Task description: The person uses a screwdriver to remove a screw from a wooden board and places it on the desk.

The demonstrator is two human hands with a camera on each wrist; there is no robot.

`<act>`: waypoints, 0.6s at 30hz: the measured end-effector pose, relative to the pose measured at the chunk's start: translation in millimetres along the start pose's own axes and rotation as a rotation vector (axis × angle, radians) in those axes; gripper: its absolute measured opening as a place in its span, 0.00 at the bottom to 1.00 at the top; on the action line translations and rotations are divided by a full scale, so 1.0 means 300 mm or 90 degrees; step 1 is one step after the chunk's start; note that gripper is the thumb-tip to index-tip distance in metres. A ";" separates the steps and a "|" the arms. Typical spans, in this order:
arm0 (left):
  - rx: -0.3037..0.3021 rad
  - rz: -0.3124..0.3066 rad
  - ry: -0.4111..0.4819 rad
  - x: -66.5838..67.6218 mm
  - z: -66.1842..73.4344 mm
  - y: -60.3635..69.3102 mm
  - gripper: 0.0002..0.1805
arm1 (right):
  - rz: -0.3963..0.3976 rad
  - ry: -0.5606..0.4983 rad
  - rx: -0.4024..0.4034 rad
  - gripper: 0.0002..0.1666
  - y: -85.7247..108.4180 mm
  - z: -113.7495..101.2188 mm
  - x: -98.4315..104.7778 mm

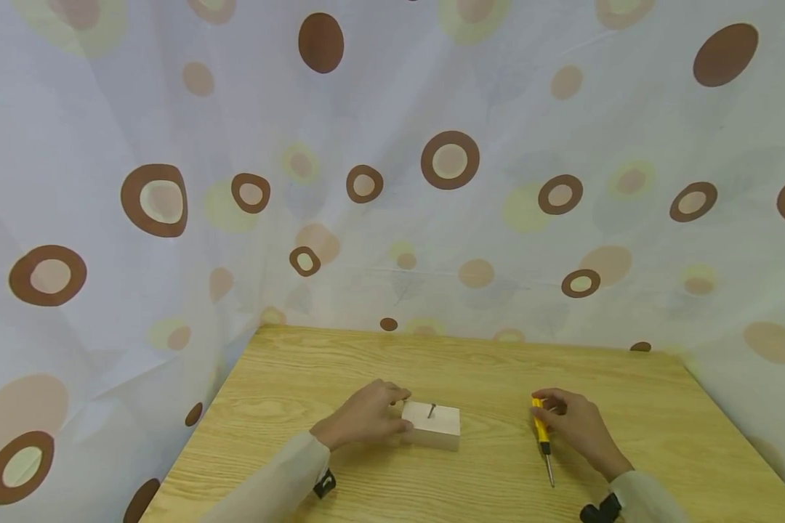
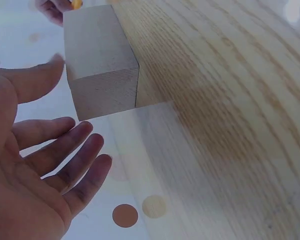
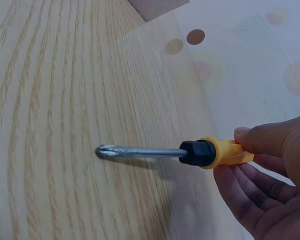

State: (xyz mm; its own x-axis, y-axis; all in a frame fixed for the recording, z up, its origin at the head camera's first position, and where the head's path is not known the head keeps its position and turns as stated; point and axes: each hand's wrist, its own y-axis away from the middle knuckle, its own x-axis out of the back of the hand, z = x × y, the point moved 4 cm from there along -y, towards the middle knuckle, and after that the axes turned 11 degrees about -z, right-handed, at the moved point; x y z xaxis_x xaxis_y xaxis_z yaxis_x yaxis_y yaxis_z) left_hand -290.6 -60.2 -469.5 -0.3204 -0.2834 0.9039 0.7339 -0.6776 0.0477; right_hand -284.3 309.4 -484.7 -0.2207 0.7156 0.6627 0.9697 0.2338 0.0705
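A pale wooden block (image 1: 432, 437) lies on the table, with a screw (image 1: 432, 410) standing up from its top. My left hand (image 1: 369, 414) is at the block's left end, its thumb by the front corner and fingers toward the back. In the left wrist view the fingers (image 2: 85, 150) are loosely extended beside the block (image 2: 102, 50), not curled round it; whether the thumb touches is unclear. My right hand (image 1: 578, 425) pinches the yellow handle of a screwdriver (image 1: 541, 428). Its metal shaft (image 3: 145, 152) points toward the table's near side, tip low at the wood.
The wood-grain table (image 1: 340, 356) spreads under both hands. A white curtain (image 1: 392, 225) with brown and pale dots hangs behind it and along both sides. Dark straps (image 1: 602, 508) with small devices sit on the wrists.
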 end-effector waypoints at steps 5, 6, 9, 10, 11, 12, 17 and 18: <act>-0.034 0.044 0.033 0.013 0.018 -0.017 0.24 | 0.008 0.020 -0.007 0.24 0.002 0.002 0.003; -0.045 0.053 0.030 0.013 0.023 -0.022 0.22 | 0.010 0.025 -0.007 0.23 0.002 0.003 0.004; -0.075 0.080 0.018 0.008 0.038 -0.036 0.19 | 0.010 0.031 -0.002 0.23 0.001 0.004 0.004; -0.080 0.088 0.017 0.005 0.041 -0.039 0.19 | 0.010 0.034 0.001 0.23 0.001 0.003 0.003; -0.082 0.096 0.018 0.003 0.044 -0.041 0.19 | 0.009 0.035 0.003 0.23 0.002 0.002 0.003; -0.084 0.103 0.020 0.003 0.047 -0.042 0.18 | 0.009 0.038 0.006 0.23 0.002 0.001 0.002; -0.096 0.116 0.043 0.009 0.069 -0.050 0.17 | 0.004 0.034 0.005 0.24 0.008 0.000 0.001; -0.101 0.116 0.048 0.011 0.075 -0.053 0.17 | 0.004 0.033 0.001 0.24 0.009 0.001 0.001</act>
State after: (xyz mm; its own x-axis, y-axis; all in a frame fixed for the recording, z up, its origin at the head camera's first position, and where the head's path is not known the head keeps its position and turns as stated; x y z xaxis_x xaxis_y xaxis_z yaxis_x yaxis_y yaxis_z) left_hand -289.8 -35.0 -457.6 -0.2394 -0.4560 0.8572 0.6826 -0.7069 -0.1854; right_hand -281.7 310.4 -484.6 -0.2084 0.6823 0.7007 0.9709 0.2306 0.0642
